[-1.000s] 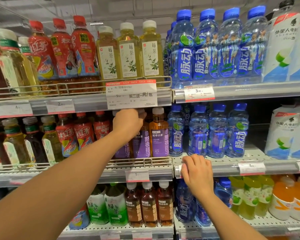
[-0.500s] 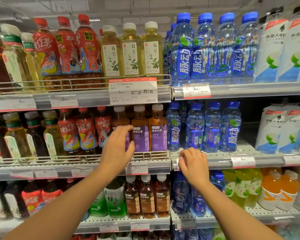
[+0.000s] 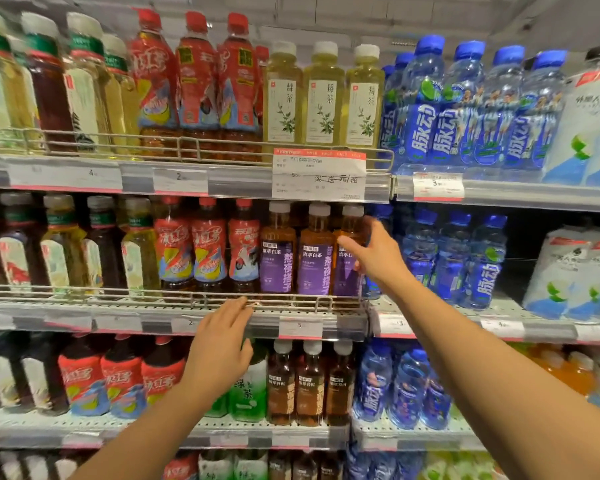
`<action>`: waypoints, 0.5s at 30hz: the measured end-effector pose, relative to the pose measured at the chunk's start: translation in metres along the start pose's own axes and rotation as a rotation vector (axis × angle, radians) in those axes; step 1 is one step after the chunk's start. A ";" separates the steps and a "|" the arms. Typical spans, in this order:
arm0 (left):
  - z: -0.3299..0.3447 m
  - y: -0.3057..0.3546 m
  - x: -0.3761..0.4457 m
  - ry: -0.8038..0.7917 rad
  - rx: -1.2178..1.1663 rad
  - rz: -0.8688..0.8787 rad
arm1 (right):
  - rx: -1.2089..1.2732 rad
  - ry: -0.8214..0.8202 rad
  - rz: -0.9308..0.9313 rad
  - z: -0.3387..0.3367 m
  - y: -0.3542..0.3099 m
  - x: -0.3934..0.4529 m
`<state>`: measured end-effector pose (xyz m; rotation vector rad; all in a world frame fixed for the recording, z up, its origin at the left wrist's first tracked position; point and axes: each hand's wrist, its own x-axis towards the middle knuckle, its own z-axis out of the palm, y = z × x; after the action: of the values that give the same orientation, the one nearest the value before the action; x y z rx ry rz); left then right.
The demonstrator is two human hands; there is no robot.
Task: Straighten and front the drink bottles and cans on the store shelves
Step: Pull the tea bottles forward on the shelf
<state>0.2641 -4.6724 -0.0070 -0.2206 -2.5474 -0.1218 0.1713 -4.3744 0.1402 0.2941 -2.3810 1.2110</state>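
Head cam: store shelves w/ drink bottles in rows. Right hand [image 3: 378, 254] reaches to mid shelf, thumb and fingers curled round the rightmost purple-label tea bottle [image 3: 347, 251], grip clamped on it. That bottle stands upright, third in a row of three purple-label teas behind the wire rail [image 3: 153, 296], just left of the blue-cap bottles [image 3: 454, 258]. Left hand [image 3: 222, 348] lies w/ fingers straight, tips touching the rail at the mid shelf edge, grip apart, holding nothing. Red-label teas [image 3: 208, 244] sit left of the purple ones. Sale tag [image 3: 319, 174] hangs on the shelf above.
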 end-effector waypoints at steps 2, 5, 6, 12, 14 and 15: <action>0.002 -0.001 -0.001 0.018 -0.008 0.014 | -0.022 -0.010 0.038 0.004 0.001 0.006; 0.003 -0.002 0.000 0.050 -0.030 0.036 | -0.067 0.009 0.050 0.007 0.002 0.007; 0.004 -0.003 0.000 0.051 -0.036 0.036 | -0.071 0.014 0.052 0.006 0.002 0.005; -0.002 0.000 0.003 0.023 -0.039 0.040 | -0.061 -0.040 -0.023 -0.008 -0.004 -0.002; -0.015 0.005 0.008 0.070 -0.133 0.025 | -0.015 -0.059 0.000 -0.008 -0.007 -0.003; -0.024 0.010 0.014 0.114 -0.190 0.034 | 0.005 -0.061 0.022 -0.007 -0.007 -0.004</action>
<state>0.2672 -4.6641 0.0209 -0.3208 -2.4178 -0.3543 0.1791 -4.3728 0.1465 0.3122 -2.4394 1.2351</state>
